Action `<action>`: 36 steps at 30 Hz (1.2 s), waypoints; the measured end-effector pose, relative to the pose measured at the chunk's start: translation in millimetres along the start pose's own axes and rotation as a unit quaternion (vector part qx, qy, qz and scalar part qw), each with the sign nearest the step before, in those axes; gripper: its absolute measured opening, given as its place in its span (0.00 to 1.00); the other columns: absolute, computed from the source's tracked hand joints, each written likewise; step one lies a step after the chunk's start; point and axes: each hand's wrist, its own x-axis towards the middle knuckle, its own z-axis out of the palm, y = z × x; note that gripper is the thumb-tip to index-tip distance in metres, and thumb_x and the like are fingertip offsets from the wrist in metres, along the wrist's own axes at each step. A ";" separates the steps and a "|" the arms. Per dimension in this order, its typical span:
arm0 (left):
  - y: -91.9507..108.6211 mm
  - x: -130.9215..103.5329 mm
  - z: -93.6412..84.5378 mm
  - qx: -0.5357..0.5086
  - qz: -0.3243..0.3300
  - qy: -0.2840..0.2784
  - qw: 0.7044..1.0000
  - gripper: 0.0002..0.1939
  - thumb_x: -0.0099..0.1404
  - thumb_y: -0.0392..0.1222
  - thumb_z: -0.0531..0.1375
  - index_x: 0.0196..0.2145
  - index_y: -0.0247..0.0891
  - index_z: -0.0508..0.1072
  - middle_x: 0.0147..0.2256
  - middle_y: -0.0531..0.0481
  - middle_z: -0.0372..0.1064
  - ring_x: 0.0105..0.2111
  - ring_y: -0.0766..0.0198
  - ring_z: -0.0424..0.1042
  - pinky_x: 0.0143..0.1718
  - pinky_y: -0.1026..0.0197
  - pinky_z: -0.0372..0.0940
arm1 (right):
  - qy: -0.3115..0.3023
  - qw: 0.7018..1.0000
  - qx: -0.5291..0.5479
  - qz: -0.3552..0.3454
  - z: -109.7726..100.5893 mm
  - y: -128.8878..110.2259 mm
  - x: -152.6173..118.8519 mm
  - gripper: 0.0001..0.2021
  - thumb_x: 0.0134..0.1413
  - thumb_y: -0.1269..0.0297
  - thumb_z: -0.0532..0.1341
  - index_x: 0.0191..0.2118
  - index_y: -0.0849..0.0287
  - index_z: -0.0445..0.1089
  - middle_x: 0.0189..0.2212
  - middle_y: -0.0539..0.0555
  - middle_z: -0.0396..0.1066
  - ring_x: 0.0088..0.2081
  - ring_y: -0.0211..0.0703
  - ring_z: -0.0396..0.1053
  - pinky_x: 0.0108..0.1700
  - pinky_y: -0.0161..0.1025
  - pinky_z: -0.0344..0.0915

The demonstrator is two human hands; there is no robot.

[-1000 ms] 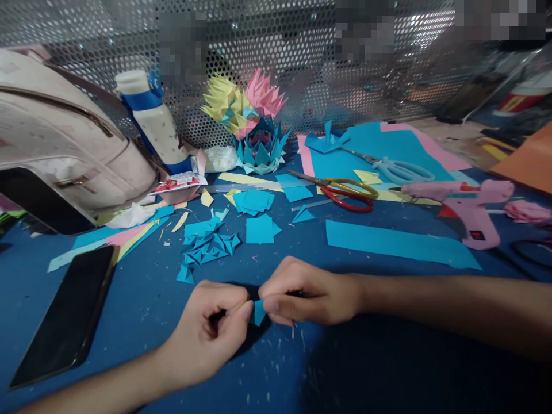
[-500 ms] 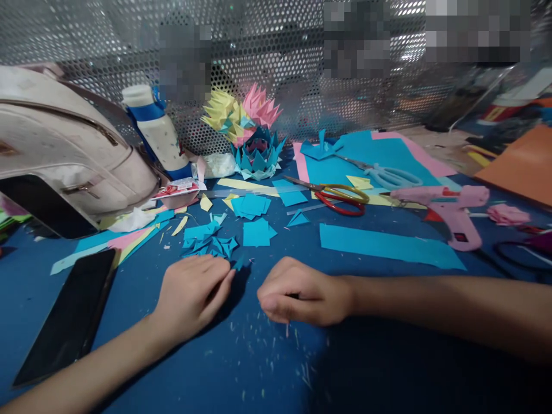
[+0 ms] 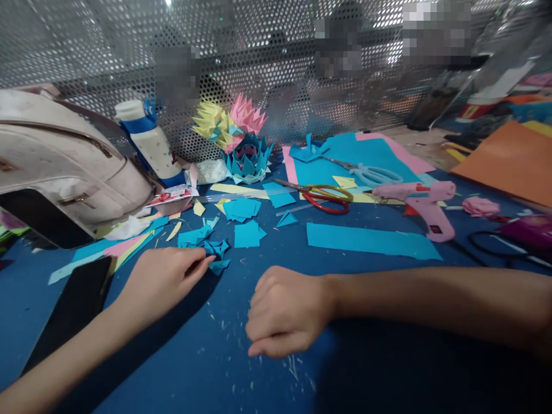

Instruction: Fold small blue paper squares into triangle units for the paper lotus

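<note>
At the pile of folded blue paper pieces (image 3: 198, 236), my left hand (image 3: 161, 273) has its thumb and fingers pinched together. A small folded blue paper piece (image 3: 219, 267) shows right at those fingertips, seemingly between them. My right hand (image 3: 287, 313) rests in a loose fist low over the blue table, its thumb against the curled fingers. Whatever it may hold is hidden. Just beyond the hands lie cut blue paper squares (image 3: 247, 234) and one blue folded triangle (image 3: 287, 218).
Red-and-yellow-handled scissors (image 3: 330, 198), a blue paper strip (image 3: 371, 241) and a pink glue gun (image 3: 425, 201) lie to the right. Folded paper flowers (image 3: 248, 158) stand at the back. Leftward are a bottle (image 3: 150, 144), a backpack (image 3: 64, 155) and a dark phone (image 3: 73, 310).
My left hand has moved left onto the folded pile, the blue piece now beside it. My right hand has come slightly nearer and turned thumb-down. The whole view has shifted a little.
</note>
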 end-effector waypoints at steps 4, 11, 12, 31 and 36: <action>-4.7 4.0 -4.0 0.014 -0.010 0.024 1.000 0.16 0.70 0.49 0.53 0.27 0.41 0.68 0.16 0.55 0.59 0.17 0.63 0.58 0.21 0.63 0.40 | 0.005 1.000 -0.026 -0.009 1.9 -0.6 -0.1 0.21 0.69 0.57 0.51 0.23 0.57 0.58 0.20 0.45 0.66 0.25 0.33 0.62 0.28 0.37 0.49; 3.7 47.1 2.4 -0.080 0.098 0.007 0.992 0.07 0.70 0.41 0.56 0.45 0.41 0.70 0.45 0.49 0.71 0.44 0.60 0.71 0.44 0.61 0.65 | 0.018 0.999 -0.050 -0.013 4.0 -2.2 0.7 0.21 0.69 0.57 0.51 0.23 0.57 0.61 0.20 0.45 0.67 0.25 0.33 0.63 0.27 0.36 0.49; 5.3 55.4 6.0 -0.088 0.110 0.005 0.990 0.10 0.69 0.40 0.58 0.47 0.40 0.70 0.48 0.47 0.70 0.48 0.59 0.69 0.49 0.58 0.64 | 0.019 0.998 -0.053 -0.012 4.3 -2.4 0.7 0.21 0.69 0.57 0.51 0.23 0.57 0.61 0.20 0.45 0.67 0.25 0.33 0.63 0.27 0.36 0.49; 15.1 54.3 -6.6 -0.236 0.029 -0.003 0.971 0.11 0.66 0.47 0.60 0.34 0.36 0.71 0.30 0.53 0.70 0.30 0.65 0.67 0.34 0.62 0.63 | 0.008 0.997 -0.072 0.028 2.8 -1.5 1.4 0.23 0.70 0.55 0.47 0.23 0.58 0.61 0.19 0.47 0.66 0.23 0.34 0.60 0.27 0.36 0.48; 32.2 25.4 -15.2 -0.297 0.020 -0.052 0.953 0.11 0.65 0.48 0.58 0.33 0.37 0.71 0.30 0.54 0.69 0.29 0.66 0.65 0.32 0.64 0.62 | 0.163 0.978 -0.054 0.116 -6.9 -4.5 3.8 0.19 0.69 0.59 0.48 0.27 0.59 0.64 0.23 0.48 0.65 0.25 0.34 0.59 0.31 0.34 0.53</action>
